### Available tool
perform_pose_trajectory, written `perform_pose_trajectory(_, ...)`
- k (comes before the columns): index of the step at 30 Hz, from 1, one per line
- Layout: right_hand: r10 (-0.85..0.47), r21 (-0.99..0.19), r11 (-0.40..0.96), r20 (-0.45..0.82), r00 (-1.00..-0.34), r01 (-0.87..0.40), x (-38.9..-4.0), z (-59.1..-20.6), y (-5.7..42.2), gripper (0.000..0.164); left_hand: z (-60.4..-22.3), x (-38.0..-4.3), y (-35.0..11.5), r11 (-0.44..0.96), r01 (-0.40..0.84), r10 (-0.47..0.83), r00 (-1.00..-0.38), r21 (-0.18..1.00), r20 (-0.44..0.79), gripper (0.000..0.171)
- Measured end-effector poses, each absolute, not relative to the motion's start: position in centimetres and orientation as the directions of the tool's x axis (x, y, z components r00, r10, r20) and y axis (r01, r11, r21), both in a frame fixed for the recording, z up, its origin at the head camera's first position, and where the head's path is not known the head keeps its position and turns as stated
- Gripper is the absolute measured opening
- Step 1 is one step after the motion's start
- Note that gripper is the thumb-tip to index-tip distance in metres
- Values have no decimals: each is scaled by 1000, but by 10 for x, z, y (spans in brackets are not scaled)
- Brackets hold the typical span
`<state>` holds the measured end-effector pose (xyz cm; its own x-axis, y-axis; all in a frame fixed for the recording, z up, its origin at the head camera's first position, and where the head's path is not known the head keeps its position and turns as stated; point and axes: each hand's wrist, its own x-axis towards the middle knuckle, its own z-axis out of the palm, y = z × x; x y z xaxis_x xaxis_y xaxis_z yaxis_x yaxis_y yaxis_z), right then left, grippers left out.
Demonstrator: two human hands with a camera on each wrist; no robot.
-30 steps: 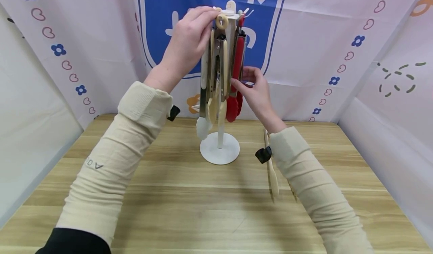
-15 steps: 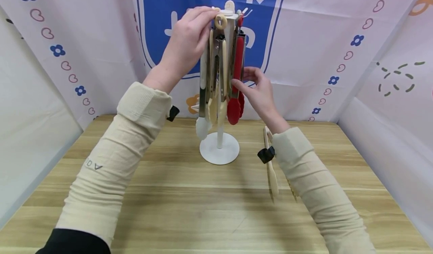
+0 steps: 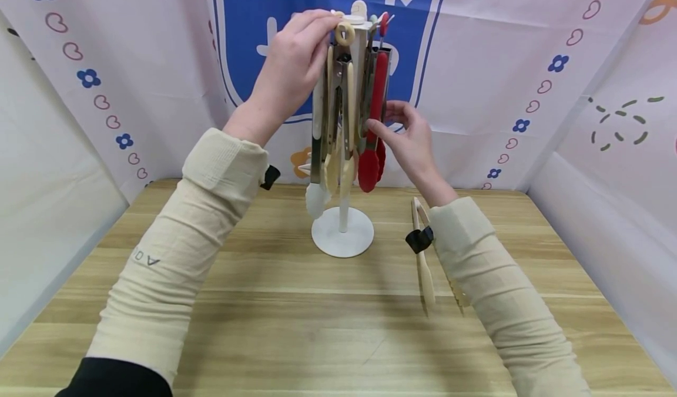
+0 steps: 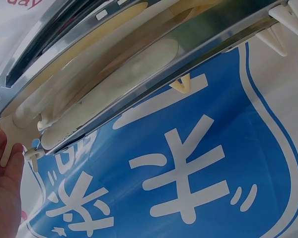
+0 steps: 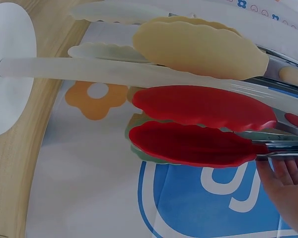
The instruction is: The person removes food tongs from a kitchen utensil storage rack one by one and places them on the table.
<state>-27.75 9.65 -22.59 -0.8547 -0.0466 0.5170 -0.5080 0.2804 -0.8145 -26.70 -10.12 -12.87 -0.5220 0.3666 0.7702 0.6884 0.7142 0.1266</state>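
Observation:
A white stand (image 3: 342, 241) with a round base and tall post carries several tongs around its top. My left hand (image 3: 298, 50) holds the stand's top, beside a cream ring; its fingertips (image 4: 10, 171) show at the left edge of the left wrist view. My right hand (image 3: 409, 138) grips red tongs (image 3: 378, 91) by the handles, thumb in front and fingers behind. The tongs hang head down, their two scalloped red heads (image 5: 203, 106) apart. Cream tongs (image 3: 349, 115) hang in the middle, and white-tipped tongs (image 3: 316, 200) hang to the left.
Pale cream tongs (image 3: 425, 279) lie on the wooden table (image 3: 296, 338) at right, partly under my right forearm. A printed cloth (image 3: 476, 80) with a blue emblem stands behind. Green tongs (image 5: 144, 153) show behind the red heads in the right wrist view.
The red tongs have shifted right, away from the post, and their red top end has moved right too. My right hand has moved slightly right with them. My left hand stays put.

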Motion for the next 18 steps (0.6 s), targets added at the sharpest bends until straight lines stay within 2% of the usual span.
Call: perform_pose_trajectory(18,-38,-796,266,555,-831,-543,-275,-221,100,42,-129,-267,-101,711,692,366,-513,123,777,34)
